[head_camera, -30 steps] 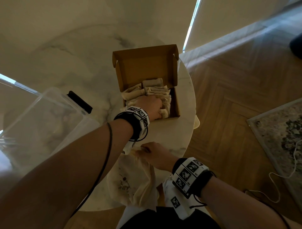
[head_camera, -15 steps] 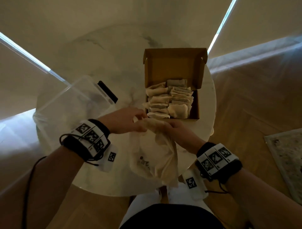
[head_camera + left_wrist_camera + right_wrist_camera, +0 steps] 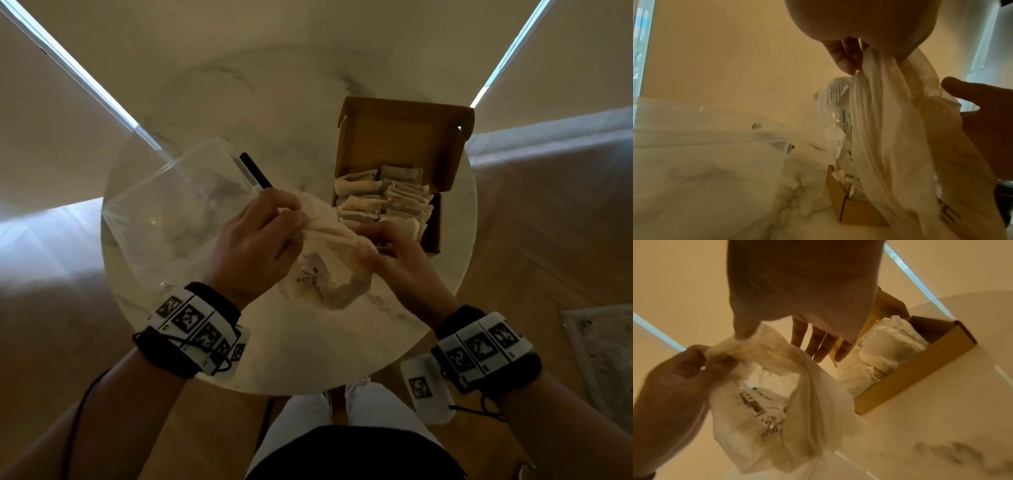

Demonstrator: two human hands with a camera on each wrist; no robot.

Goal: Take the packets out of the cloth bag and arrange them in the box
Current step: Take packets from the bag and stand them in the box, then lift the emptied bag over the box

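Cloth bag (image 3: pixel 327 263) now lifted by both hands, contents hidden.

The pale, crumpled cloth bag (image 3: pixel 797 410) carries a dark printed block and a line of script-like lettering, but the folds and blur leave it unreadable. The white wristband tiles (image 3: pixel 191 318) show black square code patterns only, with no legible words or numbers.

Seen on a round marble table (image 3: pixel 342 109): a clear tub (image 3: pixel 164 219), with a black strip (image 3: pixel 255 174) at its rim. Beyond, wood floor (image 3: pixel 548 240); a patterned rug (image 3: pixel 603 349) at right.
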